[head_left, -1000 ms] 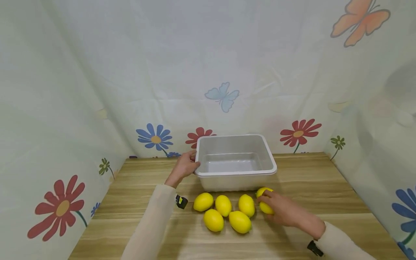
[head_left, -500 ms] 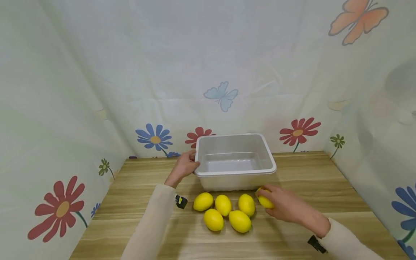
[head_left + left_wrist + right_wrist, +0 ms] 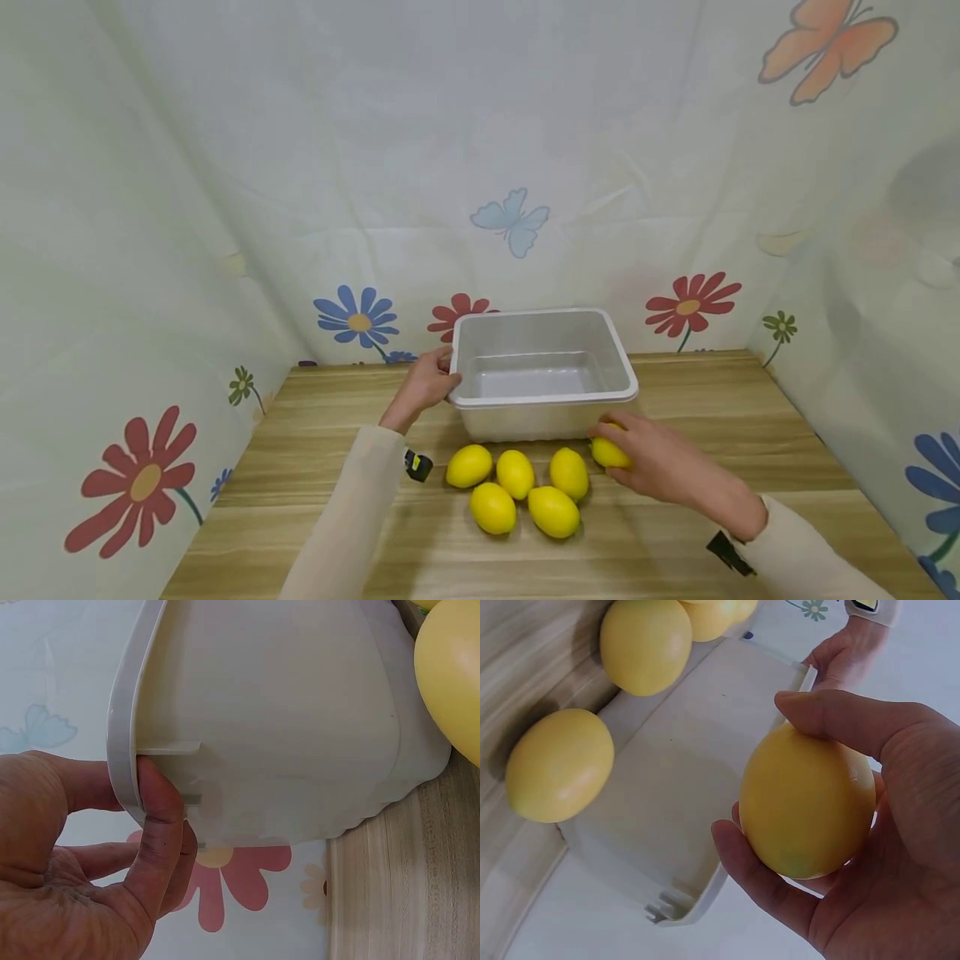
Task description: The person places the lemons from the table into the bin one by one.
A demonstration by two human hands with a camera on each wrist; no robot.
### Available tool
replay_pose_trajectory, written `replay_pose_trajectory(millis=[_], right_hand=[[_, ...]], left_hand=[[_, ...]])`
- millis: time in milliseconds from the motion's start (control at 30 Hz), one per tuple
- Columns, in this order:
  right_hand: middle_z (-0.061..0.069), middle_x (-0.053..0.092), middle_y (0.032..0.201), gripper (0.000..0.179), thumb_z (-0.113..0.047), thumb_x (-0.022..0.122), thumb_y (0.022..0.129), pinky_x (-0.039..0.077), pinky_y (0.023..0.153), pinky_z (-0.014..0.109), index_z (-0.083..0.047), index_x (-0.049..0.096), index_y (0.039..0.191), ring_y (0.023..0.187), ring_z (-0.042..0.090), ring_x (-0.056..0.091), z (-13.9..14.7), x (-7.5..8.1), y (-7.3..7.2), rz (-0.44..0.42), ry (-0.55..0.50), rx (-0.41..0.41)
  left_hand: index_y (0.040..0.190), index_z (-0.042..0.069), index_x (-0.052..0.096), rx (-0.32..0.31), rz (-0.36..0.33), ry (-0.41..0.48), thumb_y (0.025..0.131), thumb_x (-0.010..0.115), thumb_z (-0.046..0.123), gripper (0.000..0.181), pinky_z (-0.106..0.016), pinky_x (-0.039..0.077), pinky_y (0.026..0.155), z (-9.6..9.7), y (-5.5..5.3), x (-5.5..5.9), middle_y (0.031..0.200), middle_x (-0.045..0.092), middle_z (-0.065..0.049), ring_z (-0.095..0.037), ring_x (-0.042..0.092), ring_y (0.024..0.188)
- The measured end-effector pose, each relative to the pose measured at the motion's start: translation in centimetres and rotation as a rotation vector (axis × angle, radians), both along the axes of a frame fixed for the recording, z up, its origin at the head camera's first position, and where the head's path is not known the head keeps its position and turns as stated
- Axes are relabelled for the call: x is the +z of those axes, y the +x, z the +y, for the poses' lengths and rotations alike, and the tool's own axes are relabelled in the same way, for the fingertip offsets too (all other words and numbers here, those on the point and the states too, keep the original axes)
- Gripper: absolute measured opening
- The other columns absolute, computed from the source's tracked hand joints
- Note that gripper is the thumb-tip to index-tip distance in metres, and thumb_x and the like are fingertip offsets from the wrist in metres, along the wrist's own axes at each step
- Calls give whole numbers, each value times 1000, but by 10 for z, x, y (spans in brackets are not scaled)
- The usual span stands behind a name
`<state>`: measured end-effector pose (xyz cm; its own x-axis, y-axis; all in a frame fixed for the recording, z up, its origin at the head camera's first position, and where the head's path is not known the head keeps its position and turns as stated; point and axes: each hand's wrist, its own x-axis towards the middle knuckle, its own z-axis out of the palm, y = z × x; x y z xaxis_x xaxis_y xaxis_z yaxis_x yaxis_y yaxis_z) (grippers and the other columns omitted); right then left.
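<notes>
A white plastic tub (image 3: pixel 543 423) stands on the wooden table with its inside bare. My left hand (image 3: pixel 427 382) grips the tub's left rim; in the left wrist view the fingers curl under the lip from outside. My right hand (image 3: pixel 656 458) holds a lemon (image 3: pixel 806 802) between thumb and fingers, near the tub's front right corner. Another lemon (image 3: pixel 560 765) rests on the table close to the tub in the right wrist view. In the head view, the right hand and its lemon overlap that spot, so only one of these two lemons shows clearly.
Several more lemons lie in front of the tub, among them one at the left (image 3: pixel 469 466) and one at the front (image 3: pixel 553 512). A flower-printed curtain (image 3: pixel 375 167) hangs behind and on both sides of the table (image 3: pixel 697 408).
My right hand has moved slightly away from me, toward the tub's front right corner, with the lemon in its fingers. The left hand and the tub have stayed put.
</notes>
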<state>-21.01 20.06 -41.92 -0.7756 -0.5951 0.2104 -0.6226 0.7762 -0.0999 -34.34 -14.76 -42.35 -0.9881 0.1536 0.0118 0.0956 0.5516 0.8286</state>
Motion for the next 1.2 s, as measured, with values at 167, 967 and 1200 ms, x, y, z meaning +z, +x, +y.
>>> replay_pose_trajectory(millis=[167,967,1200], right_hand=[[4,62,118,48,-27,83,78,59,77,38,-18,64,121,95,19,61,-2,8,-2,14,-2,8],[8,61,123,52,-23,83,78,58,86,43,-15,63,125,99,25,63,-20,56,-23,93,-127,19],[7,62,123,51,-25,82,79,58,88,42,-15,63,126,101,25,63,-27,71,-33,99,-143,20]], left_hand=[[146,7,46,6,8,-4,88,65,8,61,-29,59,60,0,1,1,110,67,-23,-29,68,90],[149,6,40,9,-6,-14,89,65,10,65,-29,60,62,0,0,-2,118,65,-23,-28,67,94],[149,6,40,15,-8,-24,89,65,10,65,-29,59,61,0,0,0,118,65,-23,-28,66,94]])
